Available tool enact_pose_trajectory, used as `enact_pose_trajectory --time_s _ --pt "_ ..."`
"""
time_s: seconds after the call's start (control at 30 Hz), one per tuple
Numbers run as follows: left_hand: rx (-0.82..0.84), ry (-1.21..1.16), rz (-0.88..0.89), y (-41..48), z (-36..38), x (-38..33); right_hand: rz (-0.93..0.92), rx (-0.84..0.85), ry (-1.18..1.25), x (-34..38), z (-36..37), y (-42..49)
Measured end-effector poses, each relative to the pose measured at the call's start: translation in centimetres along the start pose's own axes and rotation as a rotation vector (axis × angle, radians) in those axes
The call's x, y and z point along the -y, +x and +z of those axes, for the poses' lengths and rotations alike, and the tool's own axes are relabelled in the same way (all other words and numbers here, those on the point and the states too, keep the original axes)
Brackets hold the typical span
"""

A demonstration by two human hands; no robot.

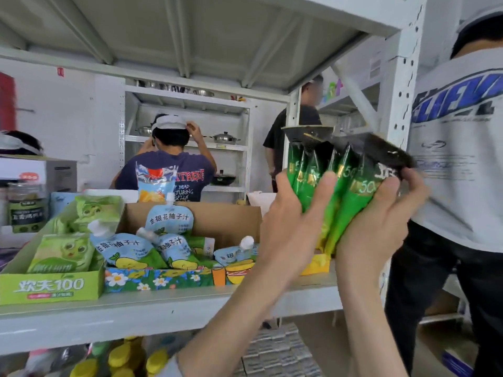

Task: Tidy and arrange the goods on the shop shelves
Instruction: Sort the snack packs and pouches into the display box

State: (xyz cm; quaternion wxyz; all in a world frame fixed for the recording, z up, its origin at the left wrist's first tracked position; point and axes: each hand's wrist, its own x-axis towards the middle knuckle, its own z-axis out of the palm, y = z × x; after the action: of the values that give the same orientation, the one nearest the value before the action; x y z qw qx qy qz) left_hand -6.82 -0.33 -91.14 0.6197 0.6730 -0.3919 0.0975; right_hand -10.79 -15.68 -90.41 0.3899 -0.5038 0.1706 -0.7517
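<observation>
Both hands are busy here: the left hand (294,221) and right hand (381,224) are wrapped round one bundle of green cone packets (340,186), thumbs across the front and black tops fanned out upward. The bundle is up in the air over the right end of the shelf (163,308), just above a yellow carton (317,265), and isn't resting on anything. My guess is that carton is where they belong, but I can't see enough of it to be sure. Progress-wise I'd say somewhere in the middle. The green display box (51,289) at the near left looks okay, with its packs standing more or less upright. The blue spout pouches (122,248) in the flowery tray (163,277) beside it are a mess though, most of them flopped over at odd angles with one propped up against the cardboard box (217,216) behind. So what's left is to get the cones set down in a neat row, then stand those pouches up. The lower shelf with the yellow-capped bottles (122,360) is barely in view, so no idea how that's looking.
</observation>
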Motion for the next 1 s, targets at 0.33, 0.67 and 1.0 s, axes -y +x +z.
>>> enact_pose_trajectory --time_s 0.33,0.67,1.0 --pt "-0.077 0.184 -0.342 9.6 4.9 3.9 -0.043 0.049 -0.047 -6.5 7.5 -3.7" --pt "-0.325 -0.045 -0.398 11.4 5.8 6.7 -0.02 0.402 -0.156 -10.2 8.7 -5.2" --pt "-0.386 -0.099 -0.423 11.3 6.1 7.0 0.36 0.4 -0.072 -9.0 9.2 -5.9"
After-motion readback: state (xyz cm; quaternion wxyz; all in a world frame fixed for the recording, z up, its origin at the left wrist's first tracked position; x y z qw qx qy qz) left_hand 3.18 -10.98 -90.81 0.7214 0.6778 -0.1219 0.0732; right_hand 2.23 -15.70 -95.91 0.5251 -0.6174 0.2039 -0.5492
